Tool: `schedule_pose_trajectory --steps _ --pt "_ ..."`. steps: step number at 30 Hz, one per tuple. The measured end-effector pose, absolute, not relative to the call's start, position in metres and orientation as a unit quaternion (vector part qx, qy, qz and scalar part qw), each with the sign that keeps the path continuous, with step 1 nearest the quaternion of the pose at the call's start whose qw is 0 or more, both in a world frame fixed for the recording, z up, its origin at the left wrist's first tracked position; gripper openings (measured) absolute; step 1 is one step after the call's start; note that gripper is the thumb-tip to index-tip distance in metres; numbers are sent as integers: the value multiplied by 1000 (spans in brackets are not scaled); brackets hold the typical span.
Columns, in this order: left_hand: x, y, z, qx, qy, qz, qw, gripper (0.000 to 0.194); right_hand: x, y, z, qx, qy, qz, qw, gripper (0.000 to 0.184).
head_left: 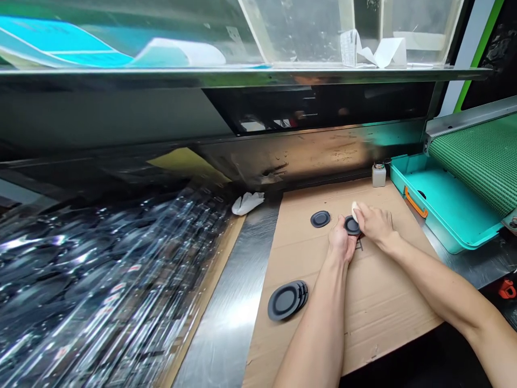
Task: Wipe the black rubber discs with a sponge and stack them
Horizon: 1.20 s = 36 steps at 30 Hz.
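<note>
My left hand (342, 240) grips a dark oval plastic part (352, 226) by its near edge, above the cardboard sheet (375, 302). Pinched in my right hand (374, 221) is a small white cloth (355, 212), pressed against the rim of that part. Another dark oval part (320, 219) lies flat on the cardboard to the left of my hands. Closer to me, a leaning stack of several similar parts (285, 300) rests beside my left forearm.
Clear plastic trays of dark parts (121, 291) fill the left side. A crumpled white cloth (247, 203) lies on the metal bench (230, 302). A small bottle (378, 175) stands at the back. To the right are a teal bin (464, 237) and a green conveyor belt (480, 161). A metal shelf (250, 78) crosses above.
</note>
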<state>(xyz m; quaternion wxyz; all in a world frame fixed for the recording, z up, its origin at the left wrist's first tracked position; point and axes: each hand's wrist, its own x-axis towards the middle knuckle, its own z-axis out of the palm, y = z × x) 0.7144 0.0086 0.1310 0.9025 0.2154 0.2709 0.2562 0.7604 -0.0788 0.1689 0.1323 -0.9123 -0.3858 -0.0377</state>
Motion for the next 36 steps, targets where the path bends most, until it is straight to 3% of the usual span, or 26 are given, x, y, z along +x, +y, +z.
schedule_pose_trajectory --steps 7,12,21,27,32,36 --pt "712 11 134 217 277 269 896 35 758 -78 168 -915 -385 -25 120 44" --pt "711 9 137 218 257 244 909 43 750 -77 168 -901 -413 -13 130 45" --pt "706 16 138 233 276 234 903 42 799 -96 184 -944 -282 -44 165 51" --pt "702 24 142 202 264 243 911 36 801 -123 191 -936 -315 -120 98 45" --pt "702 30 141 184 266 251 913 29 795 -134 197 -893 -435 103 45 20" --pt "704 27 139 196 247 252 915 30 789 -122 192 -841 -514 47 166 23"
